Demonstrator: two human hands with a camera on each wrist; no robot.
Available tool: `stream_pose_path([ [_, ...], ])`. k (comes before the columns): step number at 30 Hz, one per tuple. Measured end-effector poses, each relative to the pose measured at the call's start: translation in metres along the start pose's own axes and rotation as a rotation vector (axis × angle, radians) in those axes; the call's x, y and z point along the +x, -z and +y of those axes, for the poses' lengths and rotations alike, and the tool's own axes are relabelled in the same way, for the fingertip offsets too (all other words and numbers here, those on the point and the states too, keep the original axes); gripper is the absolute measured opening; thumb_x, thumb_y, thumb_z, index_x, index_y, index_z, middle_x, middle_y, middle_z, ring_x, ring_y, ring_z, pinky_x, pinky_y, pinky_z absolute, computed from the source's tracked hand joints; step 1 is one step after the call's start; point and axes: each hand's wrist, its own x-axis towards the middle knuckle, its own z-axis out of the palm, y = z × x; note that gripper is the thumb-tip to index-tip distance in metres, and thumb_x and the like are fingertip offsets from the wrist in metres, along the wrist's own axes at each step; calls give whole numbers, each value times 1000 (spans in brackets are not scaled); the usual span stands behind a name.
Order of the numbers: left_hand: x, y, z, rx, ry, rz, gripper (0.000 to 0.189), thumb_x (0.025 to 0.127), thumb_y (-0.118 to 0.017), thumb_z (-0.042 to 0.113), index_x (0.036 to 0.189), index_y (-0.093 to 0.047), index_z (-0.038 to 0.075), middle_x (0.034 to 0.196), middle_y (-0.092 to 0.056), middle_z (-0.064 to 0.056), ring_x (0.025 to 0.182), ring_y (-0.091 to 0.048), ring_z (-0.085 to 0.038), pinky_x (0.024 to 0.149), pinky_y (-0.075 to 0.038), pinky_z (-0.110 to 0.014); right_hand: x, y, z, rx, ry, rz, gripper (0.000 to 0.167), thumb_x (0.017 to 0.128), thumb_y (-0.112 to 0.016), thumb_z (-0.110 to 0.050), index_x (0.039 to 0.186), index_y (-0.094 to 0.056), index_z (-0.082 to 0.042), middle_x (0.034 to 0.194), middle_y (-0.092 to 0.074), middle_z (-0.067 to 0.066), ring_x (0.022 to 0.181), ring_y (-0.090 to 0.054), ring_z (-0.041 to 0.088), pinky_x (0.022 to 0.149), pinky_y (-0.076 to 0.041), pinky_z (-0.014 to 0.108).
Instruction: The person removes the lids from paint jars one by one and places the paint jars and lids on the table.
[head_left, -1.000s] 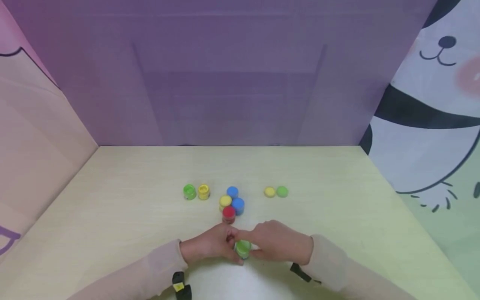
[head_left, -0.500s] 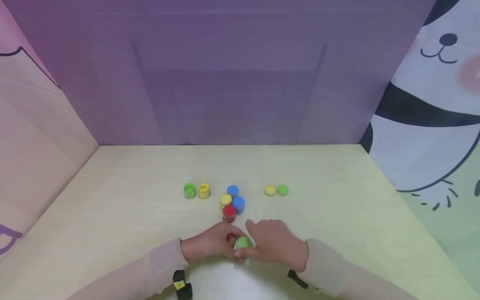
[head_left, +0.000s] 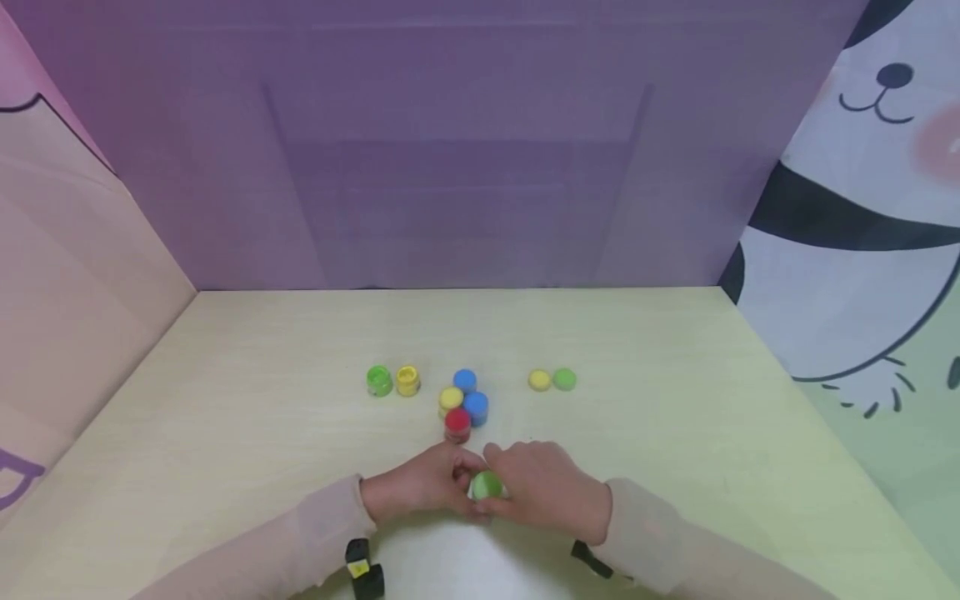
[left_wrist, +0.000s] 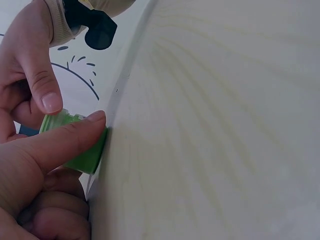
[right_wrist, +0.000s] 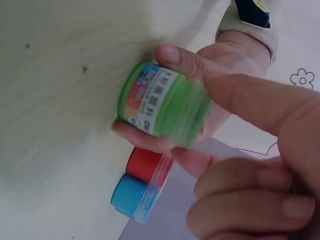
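A small green paint jar (right_wrist: 145, 102) stands upright on the table between both hands. My left hand (head_left: 427, 483) grips its labelled body from the left, thumb and fingers on opposite sides. My right hand (head_left: 551, 490) pinches the jar's green lid (head_left: 487, 484) between thumb and index finger, its other fingers curled in. In the left wrist view the jar is partly hidden behind the left thumb. Just beyond the left hand stands a red paint jar (head_left: 457, 425), close against blue paint jars (head_left: 476, 408) and a yellow paint jar (head_left: 450, 401).
Farther back on the left stand an open green jar (head_left: 379, 381) and an open yellow jar (head_left: 407, 381). A yellow lid (head_left: 539, 380) and a green lid (head_left: 565, 379) lie at the back right. A purple panel (head_left: 480, 208) rises behind the pale table (head_left: 262, 417).
The right hand's thumb and index finger have shifted around the green lid to a new hold, and the right wrist has drawn slightly left. The left hand stays about where it was.
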Motion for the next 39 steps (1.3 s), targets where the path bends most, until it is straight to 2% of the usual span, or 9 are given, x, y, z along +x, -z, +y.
stream_pose_path([
  [4,0,0,-1,4,-1,-4,45,68,-82,8,110,-70,19,55,-43,3,51,-38,-10,50,-30,-20,1,4,0,18,15,-46,27,83,-71,-33,89,-52,-16,58,-43,-8,50,-37,6,46,-34,20],
  [6,0,1,-2,-3,3,-8,44,68,-82,8,109,-70,18,56,-44,3,52,-38,-10,49,-30,-20,1,5,1,16,43,-47,25,83,-70,-30,100,-57,-15,58,-43,-9,51,-38,6,49,-35,20],
  [10,0,2,-2,-13,19,-13,44,68,-82,7,108,-70,19,57,-46,3,52,-39,-10,49,-30,-20,0,5,3,-7,93,-30,45,84,-70,-26,127,-57,-19,57,-44,-10,50,-39,6,51,-37,19],
  [12,-1,2,-2,-18,21,-15,42,68,-82,7,107,-70,19,57,-46,2,52,-39,-10,49,-31,-20,0,6,3,-21,97,-41,50,84,-70,-26,131,-54,-20,57,-44,-10,50,-39,6,52,-37,19],
  [20,-2,3,-1,-46,10,-17,37,68,-82,6,102,-71,17,58,-48,1,52,-39,-10,49,-31,-20,3,11,4,-161,117,-97,43,86,-68,-25,127,-57,-23,54,-40,-7,49,-35,8,49,-35,20],
  [25,-2,2,-2,-45,21,-24,33,69,-81,7,99,-71,17,58,-48,2,52,-39,-10,49,-31,-20,2,11,6,-180,152,-92,36,86,-69,-22,121,-60,-22,55,-41,-8,48,-35,7,48,-34,19],
  [32,-2,1,-2,-50,10,-28,34,69,-81,5,99,-71,16,58,-48,2,53,-39,-10,49,-32,-20,-2,9,6,-121,159,-80,45,83,-71,-29,124,-56,-20,54,-40,-9,48,-33,6,48,-32,18],
  [35,-1,1,-2,-50,1,-25,39,69,-81,5,104,-71,17,57,-46,2,52,-38,-10,48,-31,-20,-2,6,5,-59,129,-58,42,81,-70,-41,113,-56,-16,54,-39,-10,48,-33,5,47,-32,19],
  [39,0,0,-2,-29,-10,-12,37,70,-81,8,104,-72,18,55,-43,3,51,-37,-9,48,-30,-19,0,4,3,-6,33,-40,39,82,-65,-52,93,-52,-16,56,-40,-10,48,-35,5,46,-31,19],
])
